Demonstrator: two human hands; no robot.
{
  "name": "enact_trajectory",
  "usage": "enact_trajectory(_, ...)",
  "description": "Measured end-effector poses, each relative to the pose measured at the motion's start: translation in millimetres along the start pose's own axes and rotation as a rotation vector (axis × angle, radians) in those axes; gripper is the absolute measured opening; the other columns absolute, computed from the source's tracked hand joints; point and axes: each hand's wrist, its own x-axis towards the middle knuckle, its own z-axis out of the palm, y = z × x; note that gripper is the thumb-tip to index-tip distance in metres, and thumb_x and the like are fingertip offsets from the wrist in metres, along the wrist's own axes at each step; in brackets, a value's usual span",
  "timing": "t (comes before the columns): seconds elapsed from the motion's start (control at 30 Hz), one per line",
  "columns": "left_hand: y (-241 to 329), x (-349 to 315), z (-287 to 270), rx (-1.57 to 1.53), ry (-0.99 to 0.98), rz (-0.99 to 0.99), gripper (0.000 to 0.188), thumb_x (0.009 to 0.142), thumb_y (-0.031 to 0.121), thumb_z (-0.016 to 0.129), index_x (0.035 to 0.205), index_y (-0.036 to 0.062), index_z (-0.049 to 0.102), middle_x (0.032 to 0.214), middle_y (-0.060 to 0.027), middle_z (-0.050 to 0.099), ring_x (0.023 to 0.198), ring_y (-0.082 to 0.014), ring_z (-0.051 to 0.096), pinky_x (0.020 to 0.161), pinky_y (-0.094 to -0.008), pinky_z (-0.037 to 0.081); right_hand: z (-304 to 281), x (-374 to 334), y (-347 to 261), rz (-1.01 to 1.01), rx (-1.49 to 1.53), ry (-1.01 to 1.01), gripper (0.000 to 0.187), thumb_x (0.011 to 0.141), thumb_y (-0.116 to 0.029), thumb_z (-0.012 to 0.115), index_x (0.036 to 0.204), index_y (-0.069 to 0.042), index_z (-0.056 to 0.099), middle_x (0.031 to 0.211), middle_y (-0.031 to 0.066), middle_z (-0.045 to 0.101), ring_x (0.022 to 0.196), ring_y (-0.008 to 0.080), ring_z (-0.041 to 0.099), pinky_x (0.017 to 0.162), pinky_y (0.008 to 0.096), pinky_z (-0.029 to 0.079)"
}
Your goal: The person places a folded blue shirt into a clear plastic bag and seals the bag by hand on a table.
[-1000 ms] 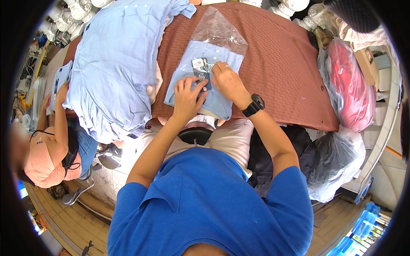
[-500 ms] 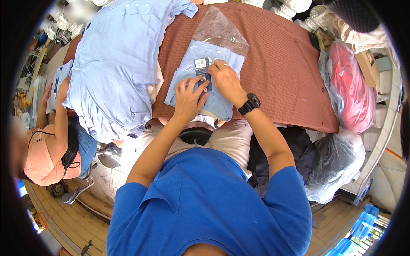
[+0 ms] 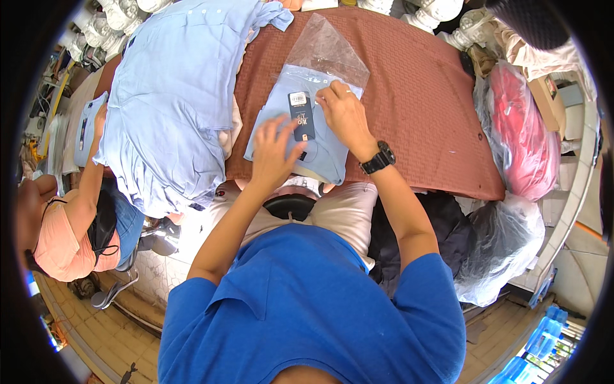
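Note:
A folded light blue shirt lies on the brown-covered table in front of me, with a clear plastic bag extending past its far edge. On the shirt rests a dark blue hang tag with a white label at its upper end. My left hand, slightly blurred, is over the shirt's left side with its fingers spread, close to the tag. Right of the tag, my right hand has its thumb and fingers closed in a pinch; whatever is between the fingertips is hidden.
A large pile of light blue shirts covers the left of the brown table. Further left, a co-worker handles another folded shirt. At the right are a red bundle in plastic, a cardboard box and black cloth.
My left hand has lifted off the tag and shifted left with fingers spread, uncovering the tag. My right hand has moved slightly right, away from the tag, still pinching.

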Motion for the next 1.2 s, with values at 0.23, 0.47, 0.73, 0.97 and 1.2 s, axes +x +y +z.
enact_trajectory(0.23, -40, 9, -8, 0.130, -0.075, -0.453, 0.072, 0.088, 0.043, 0.075, 0.132, -0.0095, 0.052, 0.125, -0.0279, 0.053, 0.123, -0.0440, 0.050, 0.103, -0.0488, 0.042, 9, -38, -12, 0.102, 0.022, -0.078, 0.020, 0.084, -0.006, 0.072, 0.104, -0.008, 0.068, 0.097, 0.0085, 0.057, 0.095, 0.0301, 0.056, 0.082, 0.0415, 0.047)
enact_trajectory(0.47, -63, 34, -17, -0.101, -0.419, -0.723, 0.073, 0.084, 0.044, 0.080, 0.125, -0.0113, 0.057, 0.112, -0.0274, 0.069, 0.105, -0.0402, 0.067, 0.091, -0.0420, 0.053, 0, -51, -16, 0.189, -0.102, -0.047, 0.046, 0.076, -0.002, 0.066, 0.121, -0.008, 0.064, 0.123, 0.0142, 0.053, 0.110, 0.0346, 0.049, 0.090, 0.0466, 0.042)
enact_trajectory(0.73, -65, 38, -34, -0.588, -0.508, -0.750, 0.061, 0.087, 0.033, 0.079, 0.126, -0.0111, 0.060, 0.118, -0.0196, 0.071, 0.106, -0.0263, 0.069, 0.092, -0.0364, 0.054, 18, -40, -5, 0.067, -0.102, -0.070, 0.051, 0.086, -0.003, 0.063, 0.136, -0.015, 0.060, 0.148, 0.0107, 0.048, 0.129, 0.0390, 0.045, 0.107, 0.0511, 0.039)
enact_trajectory(0.97, -70, 32, -59, -0.995, -0.788, -1.058, 0.050, 0.092, 0.026, 0.075, 0.127, -0.0060, 0.059, 0.125, -0.0136, 0.066, 0.114, -0.0225, 0.064, 0.099, -0.0334, 0.052, 41, -45, 2, 0.110, -0.029, -0.067, 0.044, 0.093, -0.004, 0.061, 0.134, -0.017, 0.066, 0.148, 0.0073, 0.054, 0.130, 0.0401, 0.046, 0.110, 0.0515, 0.038)
enact_trajectory(1.2, -27, -34, -38, -1.407, -0.059, -1.135, 0.050, 0.095, 0.023, 0.071, 0.134, -0.0021, 0.055, 0.131, -0.0102, 0.062, 0.123, -0.0226, 0.058, 0.108, -0.0402, 0.045, 40, -46, -4, 0.165, 0.069, -0.046, 0.046, 0.091, 0.001, 0.061, 0.134, -0.018, 0.066, 0.149, 0.0085, 0.053, 0.131, 0.0404, 0.045, 0.110, 0.0495, 0.039)
